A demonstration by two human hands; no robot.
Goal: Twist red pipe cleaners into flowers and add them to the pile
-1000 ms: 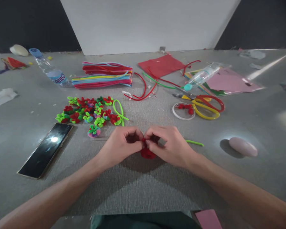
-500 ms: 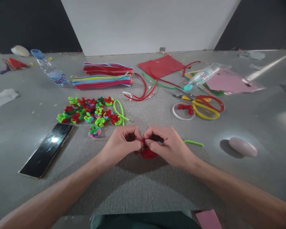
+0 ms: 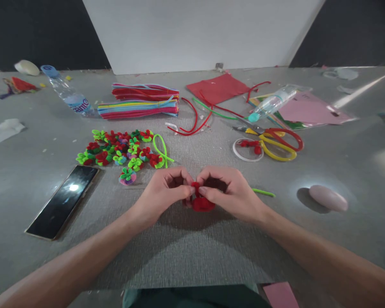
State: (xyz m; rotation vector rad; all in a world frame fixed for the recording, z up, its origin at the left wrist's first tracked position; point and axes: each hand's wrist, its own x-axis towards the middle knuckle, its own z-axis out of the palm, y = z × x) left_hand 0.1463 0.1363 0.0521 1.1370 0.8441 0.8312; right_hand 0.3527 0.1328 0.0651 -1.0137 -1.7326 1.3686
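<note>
Between my two hands is a red pipe cleaner piece (image 3: 202, 204), a rounded fuzzy coil with a short upright part above it. My left hand (image 3: 167, 190) pinches that upright part from the left with thumb and forefinger. From the right, my right hand (image 3: 230, 193) pinches the same piece, thumb laid against it. Fingers partly hide the shape. Just beyond my right hand lies a light green pipe cleaner (image 3: 263, 193). To the left are several small pipe cleaner flowers (image 3: 118, 154) in red, green and mixed colours, beside a looped light green pipe cleaner (image 3: 160, 149).
A phone (image 3: 64, 201) lies at left. Pipe cleaner bundles (image 3: 141, 110) and a water bottle (image 3: 72, 96) are behind. Scissors (image 3: 277, 143), a white ring (image 3: 247, 159) with red pieces, a red sheet (image 3: 216, 87) and a clear bottle (image 3: 272, 102) are at right, with a pinkish oval object (image 3: 329, 197) nearer.
Both hands have shifted very slightly to the right with the red piece. The thumbs have moved a little apart, and more of its upright part shows.
</note>
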